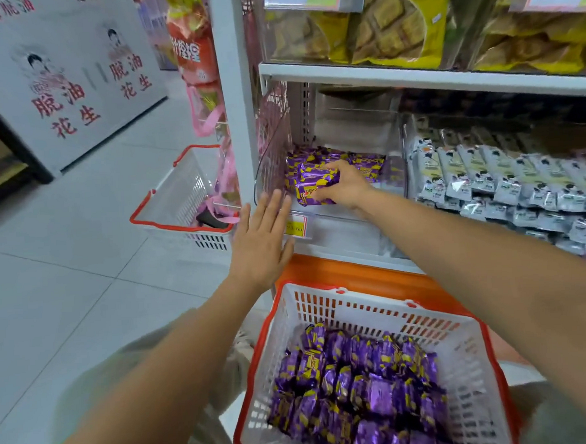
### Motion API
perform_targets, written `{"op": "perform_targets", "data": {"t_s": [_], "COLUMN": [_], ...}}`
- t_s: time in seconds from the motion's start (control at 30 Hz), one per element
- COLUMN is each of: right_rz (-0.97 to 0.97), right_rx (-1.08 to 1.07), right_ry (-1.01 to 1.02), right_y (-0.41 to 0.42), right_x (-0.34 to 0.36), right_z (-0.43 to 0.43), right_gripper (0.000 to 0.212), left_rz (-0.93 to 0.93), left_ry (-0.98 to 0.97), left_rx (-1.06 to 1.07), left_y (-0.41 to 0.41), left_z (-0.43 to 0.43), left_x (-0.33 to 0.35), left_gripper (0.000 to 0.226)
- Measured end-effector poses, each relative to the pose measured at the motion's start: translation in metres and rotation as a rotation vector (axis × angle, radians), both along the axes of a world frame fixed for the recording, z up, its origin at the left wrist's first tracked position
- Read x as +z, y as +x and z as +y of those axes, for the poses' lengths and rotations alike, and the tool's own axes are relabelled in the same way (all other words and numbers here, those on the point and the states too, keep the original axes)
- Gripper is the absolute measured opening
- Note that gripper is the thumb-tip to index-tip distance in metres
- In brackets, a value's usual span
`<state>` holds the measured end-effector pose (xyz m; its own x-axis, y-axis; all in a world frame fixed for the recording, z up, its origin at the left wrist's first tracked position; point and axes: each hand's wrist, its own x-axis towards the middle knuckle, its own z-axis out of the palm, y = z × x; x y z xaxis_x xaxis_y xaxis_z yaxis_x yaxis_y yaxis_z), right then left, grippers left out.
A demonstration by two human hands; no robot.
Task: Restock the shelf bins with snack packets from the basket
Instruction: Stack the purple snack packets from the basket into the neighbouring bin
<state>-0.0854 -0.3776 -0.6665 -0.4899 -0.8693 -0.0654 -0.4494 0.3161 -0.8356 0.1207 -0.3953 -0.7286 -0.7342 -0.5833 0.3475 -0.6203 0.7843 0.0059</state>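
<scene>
While the right hand [345, 186] curls round a small clutch of purple snack packets [317, 184] just inside the clear shelf bin [338, 220], the left hand [262, 236] hangs flat and spread by the bin's front left corner, fingers straight, holding nothing, close to the price tag [295, 225]. A shallow layer of the same packets lies on the bin floor behind the clutch, and many more cover the bottom of the red-rimmed basket [373, 312] below the shelf. Judging by their crinkled foil wrap, the packets are light, puffy and slick, so several can be gathered at once but may slide against each other and slip from a loose hold. A grip across the bundle's broad faces looks safest, firm but not hard enough to crush what is inside. The bin's thin clear walls seem flexible, so the free hand may serve to steady its front. Grey packets [484, 180] fill the neighbouring bin to the right, and a second basket [170, 207] stands on the floor to the left.
</scene>
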Motion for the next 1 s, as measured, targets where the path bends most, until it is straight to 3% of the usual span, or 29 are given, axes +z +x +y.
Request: {"op": "perform_targets", "data": {"t_s": [0.17,0.37,0.53,0.67,0.8,0.9,1.0], "right_rz": [0.189,0.188,0.189,0.048,-0.059,-0.093,-0.287], "right_rx": [0.073,0.048,-0.029,-0.105,-0.148,-0.152,-0.146], "right_ry": [0.181,0.247,0.295,0.330,0.314,0.344,0.340], "right_y": [0.001,0.002,0.004,0.004,0.006,0.007,0.016], "right_x": [-0.018,-0.034,-0.039,-0.034,-0.033,-0.031,-0.022], "right_z": [-0.038,-0.058,-0.066,-0.063,-0.058,-0.056,-0.052], "right_gripper": [0.071,0.072,0.103,0.116,0.098,0.104,0.088], "left_rz": [0.024,0.061,0.064,0.085,0.111,0.120,0.121], "left_ry": [-0.045,-0.070,-0.092,-0.070,-0.049,-0.041,-0.033], "left_rx": [0.008,0.035,0.051,0.038,0.013,0.025,0.035], "left_y": [-0.001,-0.008,-0.009,-0.010,-0.009,-0.011,-0.011], "left_z": [-0.003,-0.004,-0.004,-0.004,-0.005,-0.002,-0.001], "left_x": [-0.012,-0.020,-0.024,-0.024,-0.023,-0.023,-0.022], "left_gripper": [0.071,0.075,0.079,0.082,0.085,0.085,0.085]}}
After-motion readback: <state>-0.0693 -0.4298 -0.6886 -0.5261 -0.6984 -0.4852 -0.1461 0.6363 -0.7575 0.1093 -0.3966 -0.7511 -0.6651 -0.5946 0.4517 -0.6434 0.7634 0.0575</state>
